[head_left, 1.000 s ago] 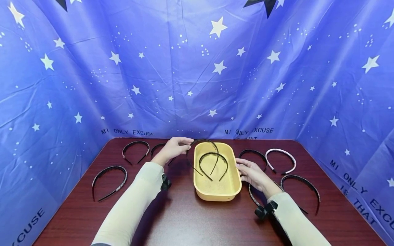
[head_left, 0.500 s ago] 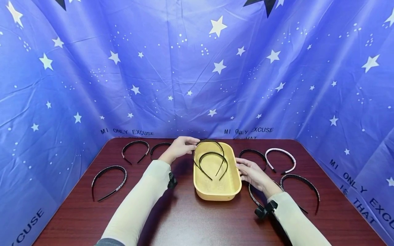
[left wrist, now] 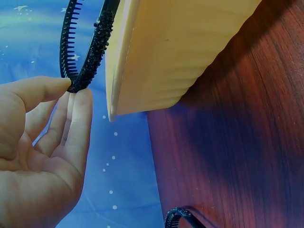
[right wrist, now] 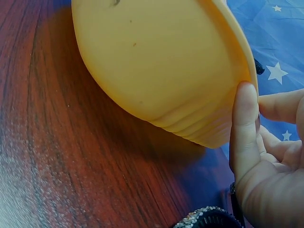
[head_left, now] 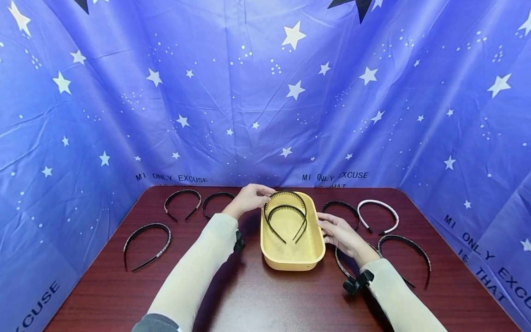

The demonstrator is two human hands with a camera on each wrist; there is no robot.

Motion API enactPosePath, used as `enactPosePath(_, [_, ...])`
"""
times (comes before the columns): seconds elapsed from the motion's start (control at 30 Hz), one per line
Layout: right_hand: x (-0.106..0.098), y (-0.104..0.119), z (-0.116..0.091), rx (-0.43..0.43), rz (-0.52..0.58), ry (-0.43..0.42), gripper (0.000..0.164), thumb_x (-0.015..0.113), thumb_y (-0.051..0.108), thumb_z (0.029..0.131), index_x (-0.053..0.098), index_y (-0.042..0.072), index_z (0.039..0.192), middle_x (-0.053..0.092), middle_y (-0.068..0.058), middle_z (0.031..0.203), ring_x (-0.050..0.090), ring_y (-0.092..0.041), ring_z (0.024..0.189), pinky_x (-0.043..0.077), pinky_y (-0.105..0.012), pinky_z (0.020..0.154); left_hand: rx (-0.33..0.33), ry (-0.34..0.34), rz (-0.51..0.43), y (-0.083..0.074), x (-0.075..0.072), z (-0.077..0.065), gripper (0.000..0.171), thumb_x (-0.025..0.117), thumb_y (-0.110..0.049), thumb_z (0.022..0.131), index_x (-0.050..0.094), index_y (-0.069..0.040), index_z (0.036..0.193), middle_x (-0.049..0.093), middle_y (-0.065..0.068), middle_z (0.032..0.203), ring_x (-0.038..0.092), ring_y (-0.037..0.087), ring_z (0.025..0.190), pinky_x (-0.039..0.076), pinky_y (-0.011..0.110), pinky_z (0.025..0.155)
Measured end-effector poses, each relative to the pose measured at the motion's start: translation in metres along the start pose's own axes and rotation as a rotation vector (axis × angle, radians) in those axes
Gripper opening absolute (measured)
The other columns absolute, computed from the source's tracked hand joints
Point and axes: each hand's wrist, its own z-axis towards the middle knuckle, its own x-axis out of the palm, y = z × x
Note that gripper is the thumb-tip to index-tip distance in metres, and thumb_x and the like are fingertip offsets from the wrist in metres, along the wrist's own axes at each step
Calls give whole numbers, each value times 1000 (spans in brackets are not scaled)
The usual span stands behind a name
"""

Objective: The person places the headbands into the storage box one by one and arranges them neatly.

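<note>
Your left hand point(head_left: 250, 198) pinches the beaded band point(left wrist: 98, 50) by its arch over the tub point(head_left: 292, 266), presumably to leave both ends free; a second band point(head_left: 286, 208) lies inside. Your right hand point(head_left: 340, 233) grips the tub's rim, likely for steadiness. Your right wrist partly hides the glitter band point(right wrist: 202, 214).

A blue curtain point(head_left: 232, 99) printed with pale stars point(head_left: 294, 35) and black lettering point(head_left: 180, 178) hangs behind a reddish-brown table point(head_left: 265, 297).

Head view high, facing forward-down; wrist views close, sharing yellow tub point(head_left: 292, 252).
</note>
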Motion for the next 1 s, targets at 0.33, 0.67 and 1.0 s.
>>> enactPosePath(0.33, [-1, 1, -1, -9, 1, 6, 59, 50, 10, 105, 23, -11, 152, 68, -5, 100, 63, -9, 80, 56, -23, 65, -10, 10, 96, -1, 7, 7, 27, 69, -7, 90, 75, -9, 117, 73, 5, 102, 59, 10, 66, 51, 22, 63])
enactPosePath(0.67, [0, 1, -1, -11, 5, 7, 59, 50, 10, 104, 22, -12, 152, 68, -4, 100, 63, -9, 79, 56, -23, 65, -41, -50, 150, 1, 17, 13, 25, 70, -7, 89, 78, -11, 112, 75, 3, 100, 66, 13, 85, 56, 25, 76])
enactPosePath(1.0, [1, 1, -1, -3, 0, -9, 59, 51, 11, 104, 24, -10, 152, 68, -5, 103, 63, -9, 80, 56, -23, 65, -68, -78, 240, -3, 26, 17, 23, 69, -9, 90, 78, -13, 112, 75, 2, 104, 67, 19, 103, 55, 32, 87])
